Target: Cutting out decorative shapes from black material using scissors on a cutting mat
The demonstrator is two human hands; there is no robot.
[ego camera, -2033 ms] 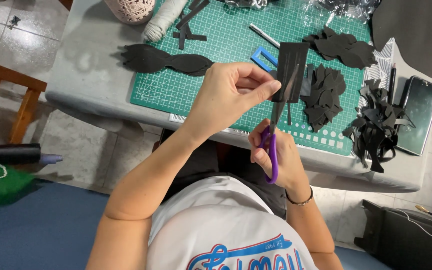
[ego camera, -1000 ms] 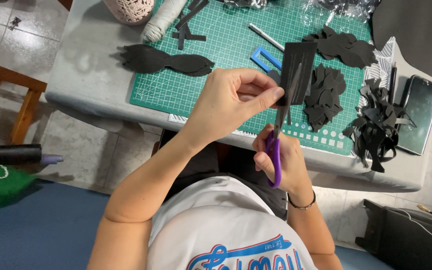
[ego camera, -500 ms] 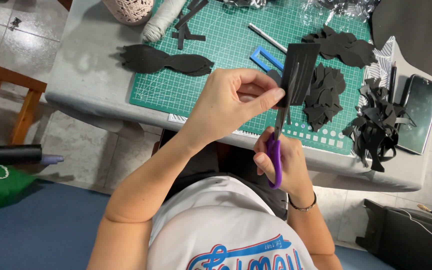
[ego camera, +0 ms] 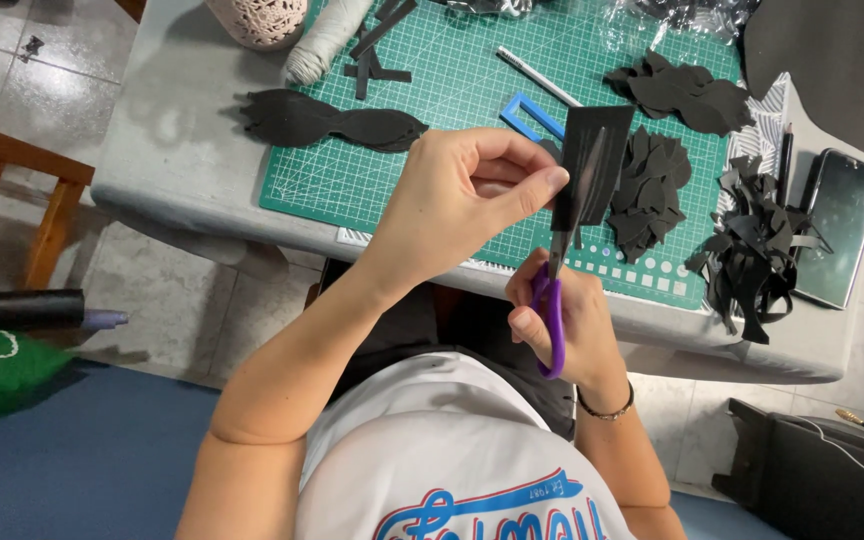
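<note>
Scissors (ego camera: 556,290) with purple handles, gripped in the right hand (ego camera: 564,318), bite up into a black sheet (ego camera: 592,165) that the left hand (ego camera: 462,195) pinches taut above the desk's (ego camera: 152,150) near edge, keeping the cut line steady.

A cutting mat (ego camera: 432,120) lies on the table (ego camera: 172,130), with a long flat cutout (ego camera: 327,122) at its 9 o'clock edge and a roll of cord (ego camera: 324,40) at 11 o'clock. A pen (ego camera: 537,75) and an open frame (ego camera: 530,113) sit near the mat's centre. Piles of cut shapes (ego camera: 647,185) lie toward 3 o'clock, a heap of offcuts (ego camera: 757,250) beyond them, and a phone (ego camera: 837,240) at the table's far 3 o'clock edge.
</note>
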